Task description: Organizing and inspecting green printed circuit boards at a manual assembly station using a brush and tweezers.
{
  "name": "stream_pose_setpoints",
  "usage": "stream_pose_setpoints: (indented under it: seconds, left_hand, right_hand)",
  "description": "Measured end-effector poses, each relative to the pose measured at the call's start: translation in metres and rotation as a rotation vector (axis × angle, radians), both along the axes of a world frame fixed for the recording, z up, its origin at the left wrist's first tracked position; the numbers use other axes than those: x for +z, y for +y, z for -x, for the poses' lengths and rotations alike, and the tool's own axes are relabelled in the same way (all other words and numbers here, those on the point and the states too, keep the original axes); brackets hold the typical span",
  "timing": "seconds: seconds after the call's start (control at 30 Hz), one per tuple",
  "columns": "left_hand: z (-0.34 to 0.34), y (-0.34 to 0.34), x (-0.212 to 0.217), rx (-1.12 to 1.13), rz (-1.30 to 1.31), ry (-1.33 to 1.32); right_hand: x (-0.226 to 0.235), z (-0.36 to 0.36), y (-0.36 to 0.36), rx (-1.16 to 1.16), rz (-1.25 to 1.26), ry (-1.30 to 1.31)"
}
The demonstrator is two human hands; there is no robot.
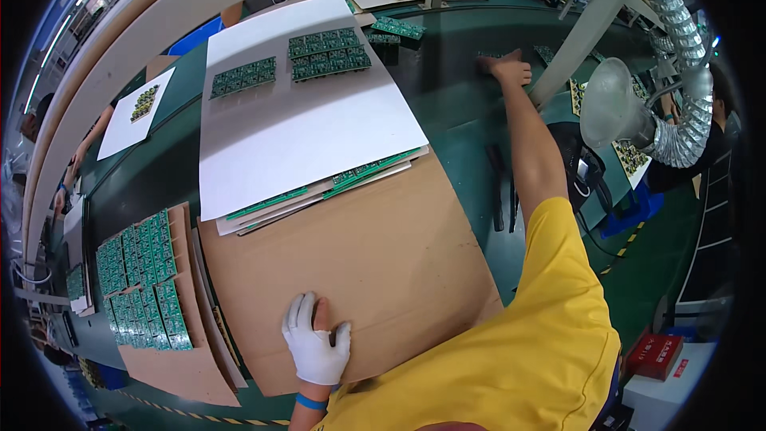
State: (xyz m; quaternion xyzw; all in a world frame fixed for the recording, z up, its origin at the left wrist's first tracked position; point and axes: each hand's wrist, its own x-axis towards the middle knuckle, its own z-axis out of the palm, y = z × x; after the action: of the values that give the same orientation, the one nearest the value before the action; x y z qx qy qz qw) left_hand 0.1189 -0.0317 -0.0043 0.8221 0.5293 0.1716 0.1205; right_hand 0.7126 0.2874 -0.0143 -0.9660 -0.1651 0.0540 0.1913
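We rest our left hand (317,343), in a white glove with one fingertip bare, flat on the large brown cardboard sheet (359,271), fingers (299,311) spread and gripping nothing. Just beyond those fingers lies a stack of white boards with green strips between them (319,187), and further on, atop the big white board (295,112), sit clusters of small green circuit boards (327,52). To the left of the gloved fingers, more green circuit boards (140,279) lie in rows on another brown cardboard piece (185,367).

Our right hand (507,69) is bare and stretched far out, well apart from the left, palm down on the dark green desk (455,104). We cannot tell whether its fingers hold anything. Near it stands a slanted white post (582,32), with a ribbed silver duct and funnel (630,108) further right.
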Motion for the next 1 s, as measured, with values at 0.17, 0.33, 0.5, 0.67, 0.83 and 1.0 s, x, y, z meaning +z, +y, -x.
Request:
stream_pose_setpoints:
  seconds: [0.17,0.33,0.5,0.67,0.83,1.0]
  left_hand:
    - [-0.008,0.004,-0.006,-0.025,0.02,-0.079]
    - [-0.014,-0.015,0.001,-0.003,0.157,-0.359]
    - [-0.038,-0.031,0.017,-0.177,0.109,-0.543]
    - [-0.012,-0.022,-0.02,-0.082,0.141,-0.303]
    - [0.018,-0.027,-0.023,0.194,0.155,-0.37]
    - [-0.015,0.003,0.015,-0.15,0.131,-0.158]
  right_hand:
    - [0.038,0.051,-0.079,0.556,-0.352,0.059]
    - [0.119,0.228,-0.249,1.482,-0.151,0.094]
    - [0.068,0.349,-0.318,1.615,-0.045,0.006]
    - [0.078,0.361,-0.298,1.869,-0.205,0.021]
    - [0.141,0.282,-0.176,1.355,-0.529,0.333]
    - [0.035,0.11,0.063,1.184,-0.533,-0.455]
